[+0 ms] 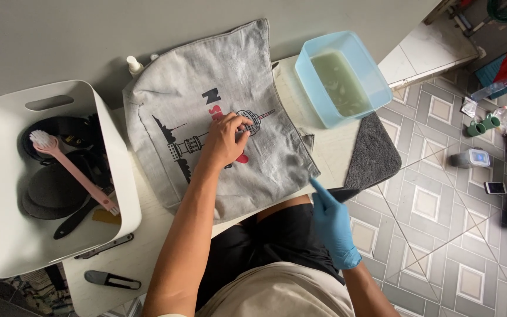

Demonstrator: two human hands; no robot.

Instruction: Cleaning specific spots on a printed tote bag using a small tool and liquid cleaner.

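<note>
Head view, left hand on tote bag

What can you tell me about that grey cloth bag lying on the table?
The grey bag looks like woven cotton or canvas, creased and lying flat across the white table, its top edge reaching the wall. A black skyline drawing with a tower, black letters and some red is printed on it. The bare left hand presses its fingertips on the print near the middle. The right hand, in a blue glove, touches the bag's lower right corner with one pointing finger. That corner hangs slightly over the table's edge.
</note>
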